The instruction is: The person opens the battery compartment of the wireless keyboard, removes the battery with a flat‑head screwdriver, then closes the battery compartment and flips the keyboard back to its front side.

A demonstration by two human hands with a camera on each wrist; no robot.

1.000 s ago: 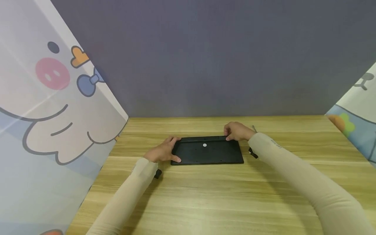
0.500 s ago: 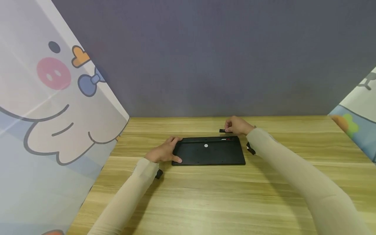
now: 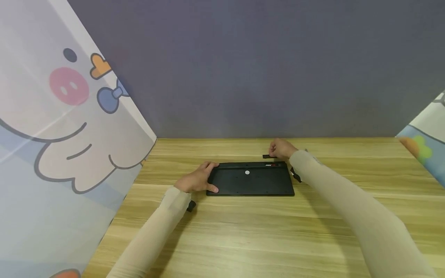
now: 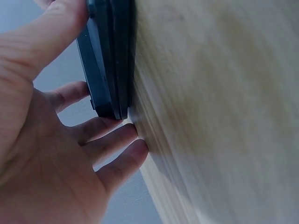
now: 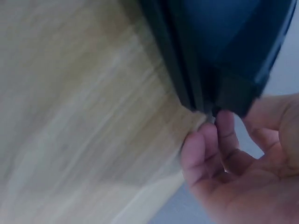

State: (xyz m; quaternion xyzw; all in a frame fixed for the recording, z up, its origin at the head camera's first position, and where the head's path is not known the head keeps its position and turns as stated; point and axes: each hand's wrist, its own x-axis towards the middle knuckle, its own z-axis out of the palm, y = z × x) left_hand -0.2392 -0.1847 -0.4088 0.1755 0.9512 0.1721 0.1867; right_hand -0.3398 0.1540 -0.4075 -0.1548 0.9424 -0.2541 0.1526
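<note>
A black keyboard lies underside up on the wooden table, a round white sticker near its middle. Near the right end of its raised back ridge is an uncovered battery slot with something red and white inside. My left hand holds the keyboard's left end, thumb near the front corner and fingers at the back corner. Behind the keyboard, my right hand pinches a small black battery cover at table level. In the right wrist view, the keyboard's end blocks most of the cover.
A grey panel rises along the table's back edge. Cartoon-printed panels stand at the left and right. Bare wood stretches in front of the keyboard.
My right hand has lifted the cover off the keyboard's ridge and carried it back to the table behind, baring the slot. The left hand keeps its hold. The head view has shifted slightly.
</note>
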